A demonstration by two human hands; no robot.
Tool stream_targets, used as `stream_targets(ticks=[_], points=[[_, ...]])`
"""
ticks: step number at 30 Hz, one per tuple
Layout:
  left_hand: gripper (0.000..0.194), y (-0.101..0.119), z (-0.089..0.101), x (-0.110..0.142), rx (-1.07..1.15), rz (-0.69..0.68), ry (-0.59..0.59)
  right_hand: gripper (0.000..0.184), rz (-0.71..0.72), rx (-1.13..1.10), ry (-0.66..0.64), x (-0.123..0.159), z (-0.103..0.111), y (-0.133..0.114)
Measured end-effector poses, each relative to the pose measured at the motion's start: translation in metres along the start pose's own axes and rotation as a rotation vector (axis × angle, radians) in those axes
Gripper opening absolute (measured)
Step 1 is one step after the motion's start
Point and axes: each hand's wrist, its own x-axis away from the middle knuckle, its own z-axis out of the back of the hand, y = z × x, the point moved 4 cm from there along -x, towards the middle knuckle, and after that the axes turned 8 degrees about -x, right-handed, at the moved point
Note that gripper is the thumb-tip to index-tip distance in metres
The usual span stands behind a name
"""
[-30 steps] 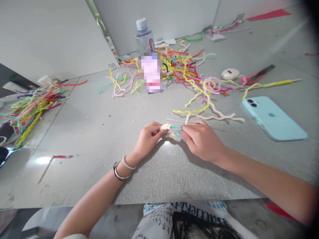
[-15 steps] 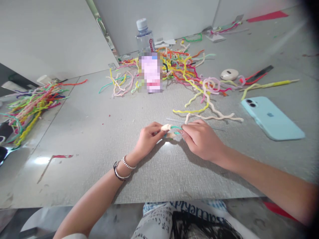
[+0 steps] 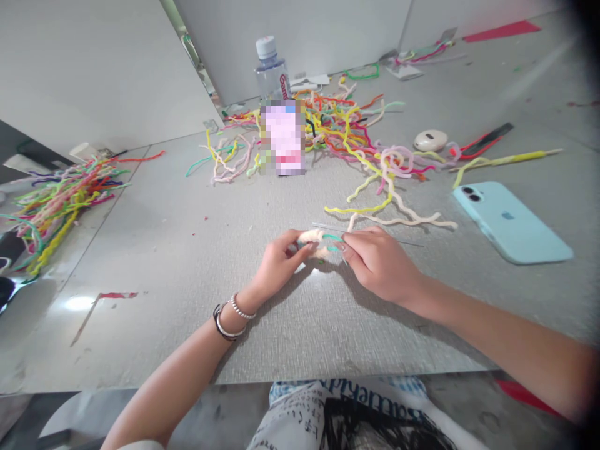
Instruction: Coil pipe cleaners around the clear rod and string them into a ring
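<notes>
Between my hands is a small loop of teal pipe cleaner (image 3: 332, 237), partly wrapped in cream pipe cleaner (image 3: 311, 236). My left hand (image 3: 282, 258) pinches the wrapped cream part between thumb and fingers. On the other side, my right hand (image 3: 377, 257) pinches the bare teal ends; its fingertips partly hide them. The loop is held just above the grey table (image 3: 290, 337). Behind my right hand lies a thin metal wire (image 3: 404, 241), close to a loose cream pipe cleaner (image 3: 398, 221).
A tangled heap of coloured pipe cleaners (image 3: 347, 125) lies around a blurred phone (image 3: 283, 140) propped before a bottle (image 3: 272, 72). To the right are a light blue phone (image 3: 515, 225) and a white oval case (image 3: 430, 140). Another pipe cleaner pile (image 3: 65, 200) sits far left.
My left fingers have shifted slightly on the cream wrapping, leaving more of it showing. My right hand holds nearly the same place on the teal ends.
</notes>
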Motion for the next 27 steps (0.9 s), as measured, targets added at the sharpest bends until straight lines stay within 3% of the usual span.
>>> stream_targets(ticks=[4,7,12,19,24,27], points=[[0.056,0.003,-0.006,0.0,0.294,0.071,-0.086,0.033,-0.058,-0.077,0.026,-0.001,0.001,0.0],[0.051,0.001,-0.011,0.001,0.362,0.109,-0.158,0.034,-0.065,-0.114,0.036,-0.001,0.001,-0.001],[0.034,-0.005,-0.016,0.006,0.229,0.124,-0.26,0.034,-0.039,-0.126,0.024,0.0,0.0,-0.001],[0.029,0.001,-0.007,0.003,0.207,0.072,-0.084,0.033,-0.034,-0.079,0.007,0.0,-0.003,0.001],[0.029,0.002,-0.007,0.003,0.197,0.126,-0.094,0.033,-0.05,-0.081,-0.006,-0.002,-0.003,0.001],[0.03,0.003,-0.007,0.003,0.207,0.119,-0.083,0.036,-0.144,-0.166,-0.04,-0.002,-0.003,0.004]])
